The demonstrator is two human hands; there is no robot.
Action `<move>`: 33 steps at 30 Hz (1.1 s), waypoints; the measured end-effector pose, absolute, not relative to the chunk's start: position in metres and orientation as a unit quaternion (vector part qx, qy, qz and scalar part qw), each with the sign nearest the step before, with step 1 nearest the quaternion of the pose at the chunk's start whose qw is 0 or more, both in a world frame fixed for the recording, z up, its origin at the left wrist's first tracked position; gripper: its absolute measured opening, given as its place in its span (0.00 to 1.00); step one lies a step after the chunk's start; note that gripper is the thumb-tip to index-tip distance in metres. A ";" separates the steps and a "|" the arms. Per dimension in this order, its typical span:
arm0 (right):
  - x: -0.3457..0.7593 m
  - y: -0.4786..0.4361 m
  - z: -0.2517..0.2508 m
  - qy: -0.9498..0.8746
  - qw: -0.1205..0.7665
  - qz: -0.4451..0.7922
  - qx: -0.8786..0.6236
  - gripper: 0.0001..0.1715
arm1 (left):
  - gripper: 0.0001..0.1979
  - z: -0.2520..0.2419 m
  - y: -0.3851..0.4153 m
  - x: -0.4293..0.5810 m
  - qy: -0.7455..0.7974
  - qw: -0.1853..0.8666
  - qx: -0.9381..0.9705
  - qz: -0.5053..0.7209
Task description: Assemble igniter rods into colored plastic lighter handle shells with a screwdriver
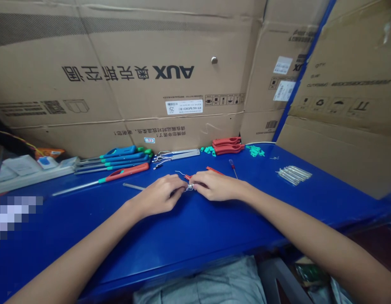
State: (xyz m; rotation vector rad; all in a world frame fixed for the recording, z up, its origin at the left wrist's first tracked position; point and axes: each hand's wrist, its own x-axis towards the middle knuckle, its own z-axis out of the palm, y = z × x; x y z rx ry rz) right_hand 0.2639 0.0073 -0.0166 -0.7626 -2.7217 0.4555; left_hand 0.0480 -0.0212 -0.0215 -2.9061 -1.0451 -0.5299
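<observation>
My left hand (165, 194) and my right hand (216, 185) meet over the middle of the blue table, fingertips closed in a pinch. Between them is a small silvery piece with thin white wire (190, 186), its shape mostly covered by my fingers. Left of my left hand a thin metal tube (132, 186) sticks out; whether it joins the pinched piece is hidden. Just behind my fingers lies a red plastic handle part (214, 170), partly covered by my right hand. A loose white wire end (180, 172) curls up behind my left fingers.
At the back left lie blue lighter-like handles with metal rods (127, 158) and a red one (127, 172). Wired metal tubes (184, 155), red handles (228, 147), green caps (255, 151), a screwdriver (232, 164) and silvery tubes (295, 174) follow rightward. Cardboard (144, 42) walls the back.
</observation>
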 end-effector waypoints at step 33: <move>0.435 -0.002 -0.021 -0.724 0.148 0.017 -0.673 0.10 | 0.14 -0.023 -0.014 0.046 -0.392 -0.058 -0.896 -0.203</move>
